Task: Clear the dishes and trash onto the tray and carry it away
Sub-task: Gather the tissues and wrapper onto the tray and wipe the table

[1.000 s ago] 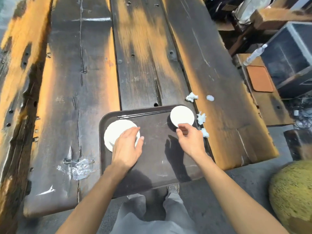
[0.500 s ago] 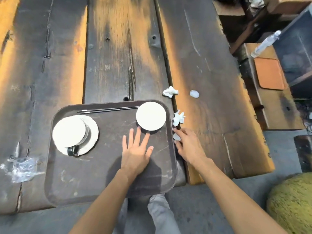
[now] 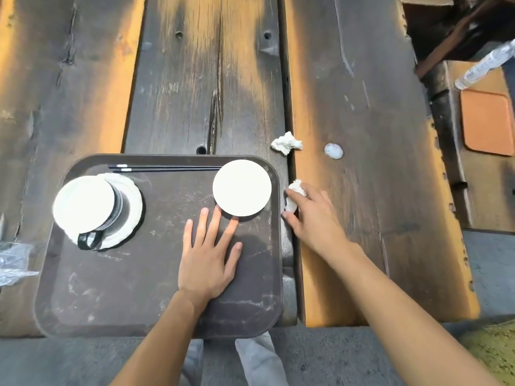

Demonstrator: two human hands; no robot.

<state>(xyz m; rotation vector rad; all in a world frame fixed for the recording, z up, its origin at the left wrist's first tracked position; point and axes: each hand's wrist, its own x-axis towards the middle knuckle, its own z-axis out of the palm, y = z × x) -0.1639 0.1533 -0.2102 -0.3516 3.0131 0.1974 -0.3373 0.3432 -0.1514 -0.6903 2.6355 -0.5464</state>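
Right now the left hand (image 3: 207, 256) is lying flat and spread on the tray (image 3: 133, 296) at lower left of the frame, gripping nothing. The right hand (image 3: 315, 218) is closing its grip on a crumpled tissue (image 3: 295, 195) on the counter (image 3: 362, 112), just beside the tray's right rim. Cup (image 3: 86, 210), saucer (image 3: 131, 218), small plate (image 3: 242, 187) and chopsticks (image 3: 167, 169) are sitting on the tray; another tissue wad (image 3: 286, 142) is lying above it.

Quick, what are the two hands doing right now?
Left hand: open, flat on the tray, holding nothing.
Right hand: grip closing on crumpled tissue beside the tray.
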